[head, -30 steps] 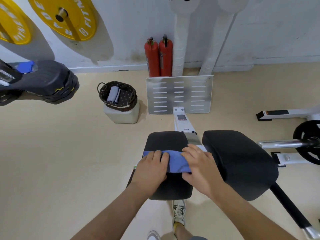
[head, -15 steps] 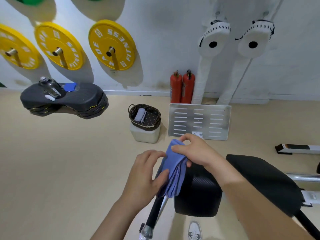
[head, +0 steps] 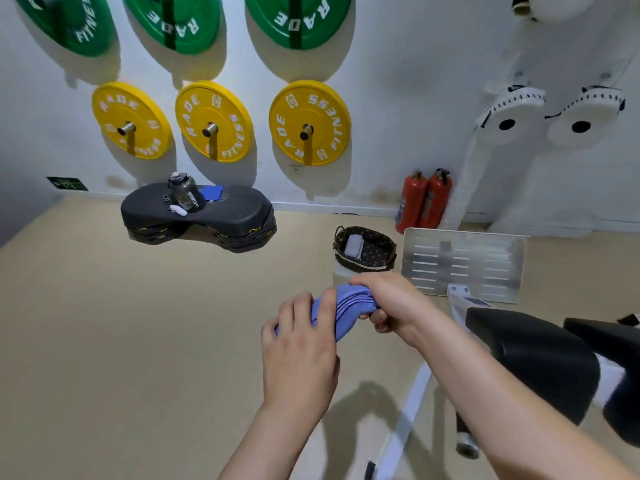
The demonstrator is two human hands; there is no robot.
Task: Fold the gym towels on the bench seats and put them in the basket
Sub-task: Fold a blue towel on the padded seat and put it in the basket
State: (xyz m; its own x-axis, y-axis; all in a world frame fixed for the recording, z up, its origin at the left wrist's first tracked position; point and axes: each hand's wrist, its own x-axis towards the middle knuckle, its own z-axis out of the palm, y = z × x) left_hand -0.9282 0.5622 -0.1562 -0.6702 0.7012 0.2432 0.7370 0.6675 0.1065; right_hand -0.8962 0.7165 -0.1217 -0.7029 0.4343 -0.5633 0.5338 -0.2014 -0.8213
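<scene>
Where the blue towel [head: 349,306] is being held: in the air over bare floor [head: 138,341], left of the bench seat [head: 533,355] and near the basket [head: 372,265], not yet in it.
Left hand [head: 301,355]: its fingers are being curled over the towel's lower end.
Right hand [head: 391,303]: the upper end is being gripped between fingers and thumb.
Basket: a folded grey towel [head: 355,245] is being kept inside, just beside the slotted metal plate [head: 464,261].
Open room: wide floor is being left free on the left; the black step platform [head: 197,216] is being kept well apart, by the wall.
Writing: "RADE FITNESS" is being shown on the yellow plates [head: 309,123] and partly on the green plates [head: 173,22].
</scene>
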